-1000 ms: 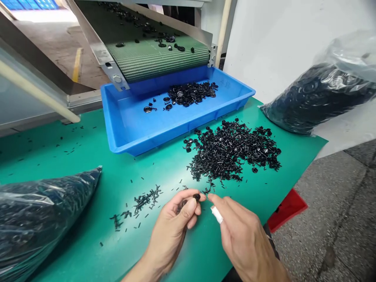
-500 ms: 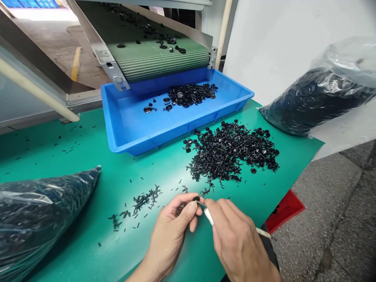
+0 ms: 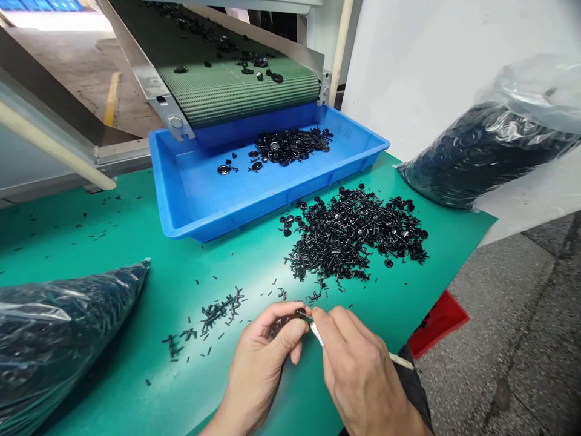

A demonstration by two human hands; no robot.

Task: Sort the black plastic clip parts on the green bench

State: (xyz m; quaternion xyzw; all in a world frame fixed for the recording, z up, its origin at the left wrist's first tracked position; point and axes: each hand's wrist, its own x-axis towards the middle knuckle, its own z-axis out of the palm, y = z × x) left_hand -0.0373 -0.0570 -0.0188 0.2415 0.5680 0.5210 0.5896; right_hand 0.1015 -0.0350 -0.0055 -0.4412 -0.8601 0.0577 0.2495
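Note:
My left hand (image 3: 267, 357) is closed, pinching a small round black plastic part (image 3: 300, 312) between thumb and index finger. More dark parts seem to be cupped in its palm, half hidden by the fingers. My right hand (image 3: 363, 363) grips a thin-bladed knife (image 3: 316, 333) with a pale handle; its metal tip meets the black part. Beyond the hands, a heap of small black plastic pieces (image 3: 354, 230) covers part of the green tabletop (image 3: 181, 399). To the left of my left hand lie black cross-shaped scraps (image 3: 221, 310) and short bits.
A blue tray (image 3: 218, 227) holding black round parts stands under the end of a green conveyor belt (image 3: 245, 94). Filled plastic bags lie at left (image 3: 68, 327) and lean at right (image 3: 490, 145). A red bin (image 3: 440, 324) sits below the table's right edge.
The knife tip has shifted slightly on the black part, and my thumb has moved a little lower. The whole view has drifted a little, with the scene sliding left.

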